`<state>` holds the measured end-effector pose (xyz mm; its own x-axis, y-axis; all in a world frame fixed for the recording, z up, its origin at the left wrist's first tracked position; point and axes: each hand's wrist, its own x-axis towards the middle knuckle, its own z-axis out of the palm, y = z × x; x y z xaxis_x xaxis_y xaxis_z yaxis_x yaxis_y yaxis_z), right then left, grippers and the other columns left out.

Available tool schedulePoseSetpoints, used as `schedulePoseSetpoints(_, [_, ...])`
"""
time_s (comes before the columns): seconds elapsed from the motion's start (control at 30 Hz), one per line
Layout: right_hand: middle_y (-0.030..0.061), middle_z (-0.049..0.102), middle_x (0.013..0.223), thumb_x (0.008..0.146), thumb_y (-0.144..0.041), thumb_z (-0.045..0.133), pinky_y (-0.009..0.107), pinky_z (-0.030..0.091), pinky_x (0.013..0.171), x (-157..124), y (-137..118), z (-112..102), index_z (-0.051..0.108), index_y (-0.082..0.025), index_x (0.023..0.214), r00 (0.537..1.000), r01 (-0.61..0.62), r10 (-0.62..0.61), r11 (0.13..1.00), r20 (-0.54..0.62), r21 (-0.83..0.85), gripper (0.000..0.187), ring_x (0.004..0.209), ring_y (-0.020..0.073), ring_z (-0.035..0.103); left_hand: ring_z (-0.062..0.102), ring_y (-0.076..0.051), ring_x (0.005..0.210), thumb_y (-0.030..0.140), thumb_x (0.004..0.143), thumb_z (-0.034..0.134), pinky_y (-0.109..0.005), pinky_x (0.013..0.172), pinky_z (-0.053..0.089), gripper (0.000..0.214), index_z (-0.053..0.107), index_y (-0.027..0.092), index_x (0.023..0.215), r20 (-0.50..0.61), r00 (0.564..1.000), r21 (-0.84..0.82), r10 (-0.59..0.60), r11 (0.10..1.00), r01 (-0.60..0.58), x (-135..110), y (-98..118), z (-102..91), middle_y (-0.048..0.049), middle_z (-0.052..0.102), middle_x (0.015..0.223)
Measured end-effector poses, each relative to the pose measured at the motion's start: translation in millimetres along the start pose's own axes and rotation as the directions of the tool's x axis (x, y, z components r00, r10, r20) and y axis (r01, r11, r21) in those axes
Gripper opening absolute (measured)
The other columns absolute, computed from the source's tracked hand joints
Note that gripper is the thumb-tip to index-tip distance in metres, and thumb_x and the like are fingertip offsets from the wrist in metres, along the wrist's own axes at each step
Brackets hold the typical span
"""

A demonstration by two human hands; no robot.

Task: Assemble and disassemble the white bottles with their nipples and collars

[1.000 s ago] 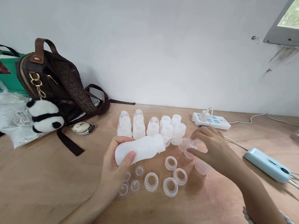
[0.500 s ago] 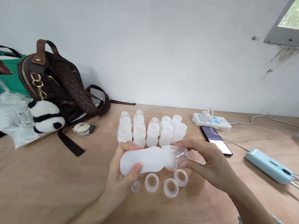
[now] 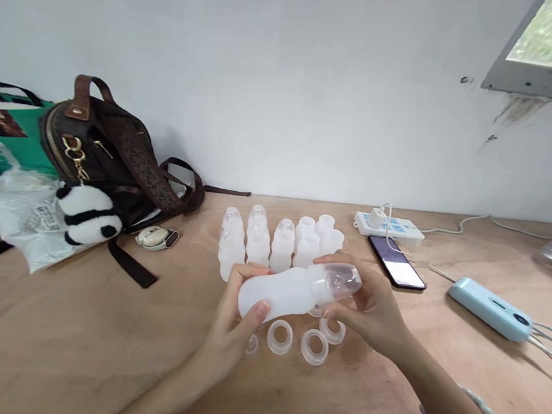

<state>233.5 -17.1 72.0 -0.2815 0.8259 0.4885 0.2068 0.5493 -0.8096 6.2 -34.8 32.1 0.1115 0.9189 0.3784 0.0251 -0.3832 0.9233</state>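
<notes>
Head view: the left hand (image 3: 232,330) is clasping the white bottle (image 3: 277,295) by its base; the bottle is pointing rightward between both hands, tilting slightly up, its clear cap (image 3: 344,280) sitting nearest the half-curled right hand (image 3: 377,315), whose grip is staying unclear.

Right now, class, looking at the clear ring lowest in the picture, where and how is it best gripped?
The clear ring is probably best pinched across its near rim, coming from the person's side, a fingertip in the hole and thumb outside. It lies flat, its middle is open, and a second ring sits close on its far right.
</notes>
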Motion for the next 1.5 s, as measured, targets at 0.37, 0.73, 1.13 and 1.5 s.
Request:
schedulePoseSetpoints(0.37, [-0.002, 0.053, 0.061, 0.076, -0.04, 0.068, 0.029, 0.033, 0.052, 25, 1, 4, 0.048, -0.023, 0.074, 0.973, -0.141, 0.227, 0.717, 0.038, -0.683, 0.026, 0.056, 0.0166, 0.048, 0.053, -0.022, 0.102, 0.055, 0.1, 0.045, -0.036, 0.089, 0.043, 0.035, 0.054, 0.025, 0.117, -0.335, 0.924, 0.025, 0.184, 0.982, -0.186, 12, 2, -1.6, -0.0062, 0.055, 0.117])
schedulePoseSetpoints(0.73, [0.0069, 0.069, 0.077, 0.086, -0.038, 0.063, 0.03, 0.033, 0.056, 62, 17, 44, 0.051, -0.018, 0.098, 0.976, -0.143, 0.212, 0.494, -0.041, -0.858, 0.026, 0.069, 0.0247, 0.064, 0.054, -0.02, 0.103, 0.046, 0.102, 0.046, -0.033, 0.089, 0.04, 0.027, 0.056, 0.025, 0.117, -0.383, 0.896, 0.002, 0.225, 0.97, -0.242, 10, 10, -3.4, -0.0046, 0.058, 0.115])
schedulePoseSetpoints(1.13, [0.0131, 0.074, 0.083, 0.092, -0.036, 0.068, 0.031, 0.036, 0.055, 76, 25, 66, 0.054, -0.013, 0.101, 0.974, -0.187, 0.202, 0.436, -0.107, -0.88, 0.028, 0.076, 0.0296, 0.07, 0.054, -0.018, 0.101, 0.04, 0.103, 0.046, -0.031, 0.087, 0.038, 0.023, 0.058, 0.026, 0.116, -0.408, 0.867, -0.006, 0.286, 0.949, -0.316, 10, 9, -6.7, -0.0029, 0.06, 0.11])
schedulePoseSetpoints(1.5, [0.0034, 0.069, 0.075, 0.094, -0.022, 0.056, 0.029, 0.041, 0.059, 34, 11, 11, 0.063, -0.018, 0.103, 1.0, -0.019, 0.026, 0.626, -0.003, -0.78, 0.013, 0.066, 0.0197, 0.063, 0.055, -0.018, 0.086, 0.021, 0.094, 0.049, -0.029, 0.078, 0.042, 0.012, 0.06, 0.023, 0.094, -0.106, 0.984, 0.224, 0.142, 0.968, -0.116, 22, 22, -32.6, 0.0005, 0.06, 0.088])
